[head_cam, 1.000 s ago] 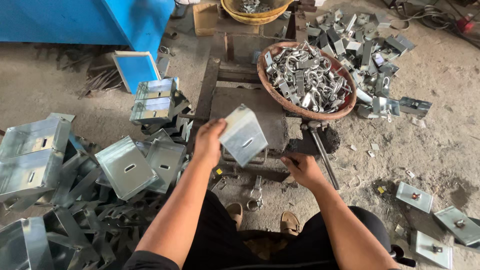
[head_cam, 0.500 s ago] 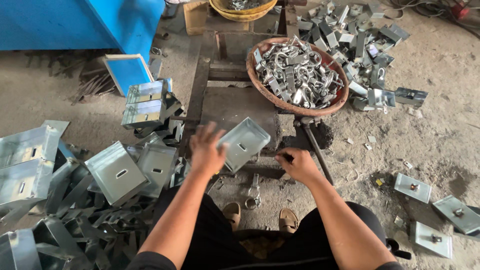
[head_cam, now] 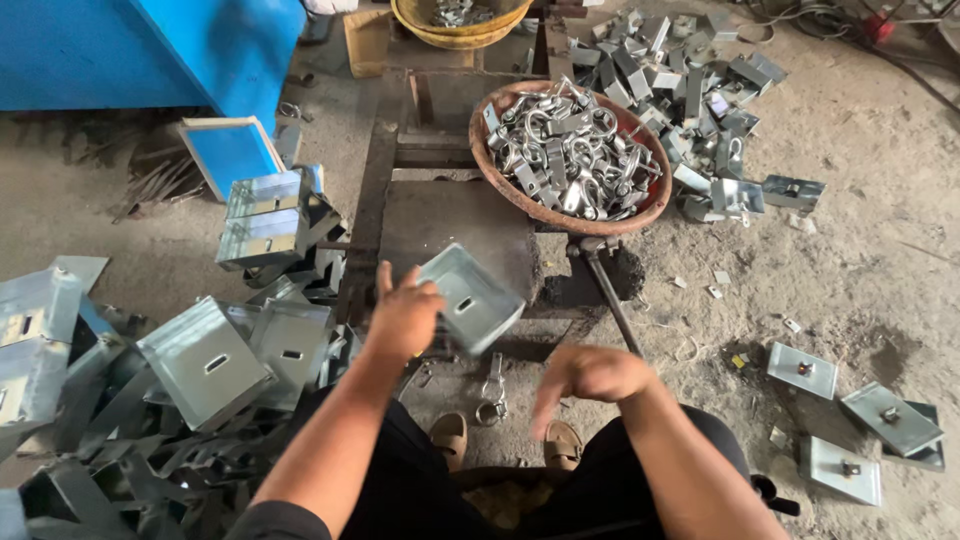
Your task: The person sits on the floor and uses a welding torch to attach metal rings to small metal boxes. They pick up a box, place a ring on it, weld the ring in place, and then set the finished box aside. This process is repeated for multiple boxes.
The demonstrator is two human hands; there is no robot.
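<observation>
My left hand (head_cam: 403, 314) holds the near edge of a square slotted metal plate (head_cam: 472, 296) over the dark metal work stand (head_cam: 447, 219). My right hand (head_cam: 585, 376) hangs lower, just right of the plate, fingers curled downward and blurred, with nothing seen in it. A small metal clamp piece (head_cam: 492, 385) lies on the ground between my hands, above my sandalled feet (head_cam: 503, 437). A lever bar (head_cam: 606, 297) slants down from the stand toward my right hand.
A round brown basin (head_cam: 571, 157) full of shiny clamps stands behind the stand. Slotted plates (head_cam: 205, 362) are heaped at left, loose brackets (head_cam: 705, 90) lie far right, finished plates (head_cam: 852, 424) near right. A blue machine (head_cam: 160, 50) stands at the back left.
My left hand brought the plate down from a raised, tilted hold to flat over the stand. My right hand left the lever bar and dropped toward my knees.
</observation>
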